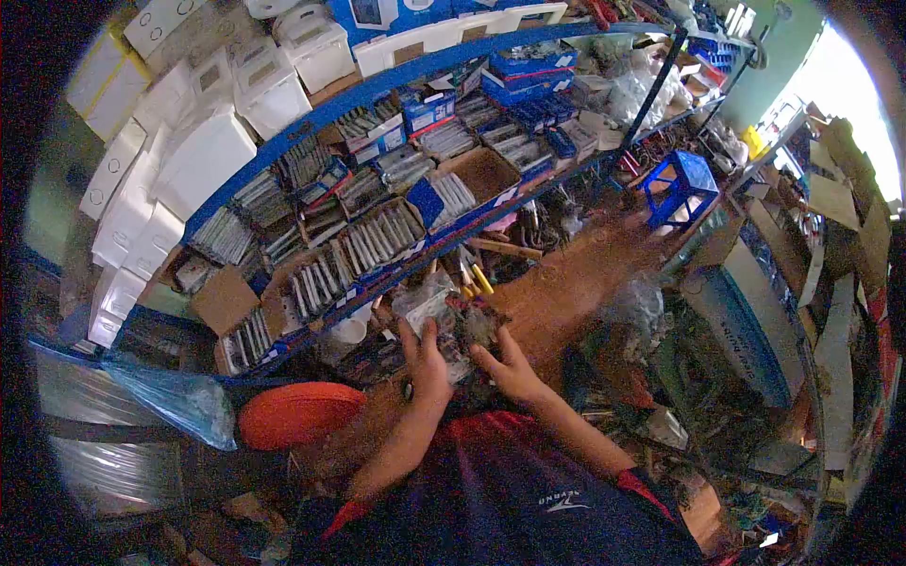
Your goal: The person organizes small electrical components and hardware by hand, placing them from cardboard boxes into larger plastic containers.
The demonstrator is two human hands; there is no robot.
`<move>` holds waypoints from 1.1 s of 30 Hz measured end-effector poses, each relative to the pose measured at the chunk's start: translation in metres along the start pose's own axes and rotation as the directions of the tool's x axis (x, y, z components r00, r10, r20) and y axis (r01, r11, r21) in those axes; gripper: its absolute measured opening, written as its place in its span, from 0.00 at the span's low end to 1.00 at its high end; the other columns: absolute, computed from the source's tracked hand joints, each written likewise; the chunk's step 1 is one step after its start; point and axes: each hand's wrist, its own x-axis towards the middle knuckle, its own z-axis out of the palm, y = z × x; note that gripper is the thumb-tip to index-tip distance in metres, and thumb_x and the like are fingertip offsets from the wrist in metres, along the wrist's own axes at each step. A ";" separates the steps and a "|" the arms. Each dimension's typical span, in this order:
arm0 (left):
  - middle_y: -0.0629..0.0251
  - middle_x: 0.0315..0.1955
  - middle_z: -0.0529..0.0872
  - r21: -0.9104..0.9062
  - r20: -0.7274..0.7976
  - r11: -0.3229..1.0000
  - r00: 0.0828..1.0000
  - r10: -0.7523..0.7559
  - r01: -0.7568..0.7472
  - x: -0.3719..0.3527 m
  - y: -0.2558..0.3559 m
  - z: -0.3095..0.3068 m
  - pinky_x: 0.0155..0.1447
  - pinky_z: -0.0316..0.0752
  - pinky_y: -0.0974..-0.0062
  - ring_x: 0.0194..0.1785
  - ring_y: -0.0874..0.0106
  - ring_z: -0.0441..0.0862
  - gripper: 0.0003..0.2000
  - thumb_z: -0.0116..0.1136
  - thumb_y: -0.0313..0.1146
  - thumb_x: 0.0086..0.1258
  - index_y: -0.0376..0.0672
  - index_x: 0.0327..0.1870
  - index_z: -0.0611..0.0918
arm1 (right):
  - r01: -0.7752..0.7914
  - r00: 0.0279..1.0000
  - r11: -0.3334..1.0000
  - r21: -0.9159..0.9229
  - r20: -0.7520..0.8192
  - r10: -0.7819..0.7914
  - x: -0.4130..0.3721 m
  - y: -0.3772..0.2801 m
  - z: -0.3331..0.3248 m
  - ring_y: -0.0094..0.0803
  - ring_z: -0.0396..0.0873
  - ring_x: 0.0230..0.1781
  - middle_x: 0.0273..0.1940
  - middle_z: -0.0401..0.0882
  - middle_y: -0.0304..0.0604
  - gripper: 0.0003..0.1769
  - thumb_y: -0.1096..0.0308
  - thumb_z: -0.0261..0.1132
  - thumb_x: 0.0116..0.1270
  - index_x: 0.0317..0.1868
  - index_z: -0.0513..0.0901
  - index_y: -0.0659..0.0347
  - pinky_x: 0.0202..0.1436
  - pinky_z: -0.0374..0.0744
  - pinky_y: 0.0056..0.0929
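In front of my chest, a crumpled clear plastic bag (444, 325) with small dark and pale contents is held between my two hands. My left hand (427, 368) grips its left side, the thumb lying against the plastic. On the other side, my right hand (512, 366) has its fingers closed on a darker part of the bag. What exactly the bag contains is too blurred to name. Just beyond it, several yellow-handled tools (479, 280) stick up near the shelf's lower edge.
Ahead, a blue-edged shelf (444, 250) carries boxes of packed flat parts (382, 236), with white cartons (203, 156) above. A red round stool top (300, 415) is at my left. A blue plastic stool (681, 189) stands far right, near stacked cardboard (835, 198).
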 end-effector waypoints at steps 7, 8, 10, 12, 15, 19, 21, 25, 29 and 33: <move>0.53 0.70 0.49 0.179 -0.046 0.971 0.984 0.172 -0.161 0.001 -0.008 -0.011 0.72 0.47 0.68 0.71 0.62 0.51 0.35 0.49 0.43 0.71 0.34 0.70 0.49 | 0.067 0.997 0.957 -0.281 -0.011 -0.073 0.004 -0.016 -0.005 0.34 0.76 0.42 0.38 0.80 0.45 0.18 0.61 0.56 0.69 0.48 0.75 0.68 0.49 0.73 0.33; 0.54 0.70 0.51 0.182 -0.014 0.967 0.983 0.183 -0.178 0.001 -0.005 -0.013 0.71 0.47 0.68 0.71 0.62 0.52 0.34 0.49 0.42 0.71 0.34 0.70 0.49 | 0.005 1.000 0.929 -0.371 -0.016 -0.012 0.005 -0.016 -0.007 0.30 0.76 0.38 0.34 0.80 0.42 0.16 0.61 0.55 0.70 0.45 0.77 0.68 0.45 0.74 0.32; 0.55 0.69 0.53 0.180 0.043 0.961 0.977 0.207 -0.211 -0.006 0.022 -0.004 0.70 0.49 0.68 0.70 0.63 0.54 0.34 0.49 0.41 0.71 0.34 0.70 0.50 | -0.074 0.996 0.977 -0.201 -0.054 0.065 0.005 -0.007 -0.019 0.28 0.76 0.35 0.31 0.80 0.40 0.15 0.63 0.54 0.70 0.41 0.78 0.68 0.42 0.74 0.30; 0.55 0.68 0.56 0.194 0.038 0.965 0.984 0.174 -0.178 -0.001 0.034 -0.005 0.69 0.52 0.69 0.68 0.64 0.57 0.33 0.50 0.39 0.70 0.35 0.70 0.51 | -0.006 0.983 0.991 -0.130 -0.181 -0.018 0.010 0.023 -0.035 0.24 0.75 0.34 0.33 0.80 0.39 0.14 0.63 0.55 0.68 0.42 0.79 0.66 0.39 0.74 0.26; 0.59 0.65 0.61 0.123 0.033 0.988 0.995 0.094 -0.098 0.006 0.033 -0.015 0.67 0.56 0.69 0.65 0.66 0.61 0.33 0.53 0.38 0.68 0.41 0.70 0.53 | -0.040 0.980 0.914 0.403 -0.162 0.114 0.004 0.040 -0.047 0.27 0.75 0.38 0.38 0.81 0.45 0.21 0.55 0.57 0.67 0.47 0.77 0.67 0.43 0.74 0.31; 0.60 0.64 0.63 0.038 0.138 0.999 0.990 0.033 -0.039 -0.009 0.033 -0.001 0.65 0.58 0.69 0.64 0.67 0.63 0.32 0.52 0.37 0.68 0.44 0.70 0.54 | 0.317 0.908 0.869 -0.380 -0.145 -0.394 -0.002 0.030 -0.004 0.41 0.67 0.57 0.56 0.68 0.56 0.28 0.59 0.61 0.65 0.57 0.67 0.72 0.62 0.65 0.37; 0.60 0.63 0.64 -0.045 0.183 0.999 0.983 -0.008 0.017 -0.014 0.028 0.001 0.65 0.59 0.70 0.63 0.67 0.64 0.31 0.51 0.35 0.69 0.44 0.70 0.54 | 0.261 0.934 0.919 -0.296 -0.164 -0.318 0.005 0.030 0.009 0.45 0.62 0.61 0.58 0.63 0.59 0.32 0.62 0.61 0.65 0.61 0.59 0.72 0.66 0.60 0.36; 0.59 0.60 0.68 0.051 0.286 0.999 0.958 -0.012 -0.003 -0.012 0.012 -0.017 0.64 0.62 0.69 0.60 0.65 0.68 0.31 0.48 0.29 0.67 0.43 0.71 0.52 | 0.166 0.985 0.986 -0.029 -0.046 -0.168 0.014 -0.027 0.005 0.42 0.64 0.59 0.56 0.64 0.58 0.30 0.64 0.58 0.67 0.62 0.55 0.68 0.63 0.63 0.35; 0.59 0.62 0.64 0.306 0.372 0.943 0.928 0.008 -0.131 -0.026 0.029 -0.010 0.64 0.60 0.72 0.62 0.70 0.64 0.28 0.46 0.28 0.69 0.37 0.69 0.53 | 0.232 0.972 0.967 -0.102 -0.008 -0.234 0.034 -0.038 -0.001 0.42 0.66 0.58 0.57 0.65 0.58 0.29 0.64 0.55 0.69 0.64 0.53 0.63 0.62 0.65 0.34; 0.60 0.56 0.72 0.160 0.284 0.982 0.957 0.051 -0.100 -0.014 0.021 -0.020 0.62 0.62 0.72 0.59 0.69 0.68 0.23 0.45 0.25 0.66 0.35 0.64 0.63 | 0.242 0.970 0.948 -0.205 0.042 -0.239 0.015 -0.040 0.009 0.45 0.64 0.62 0.59 0.64 0.59 0.29 0.65 0.51 0.71 0.66 0.50 0.63 0.63 0.64 0.35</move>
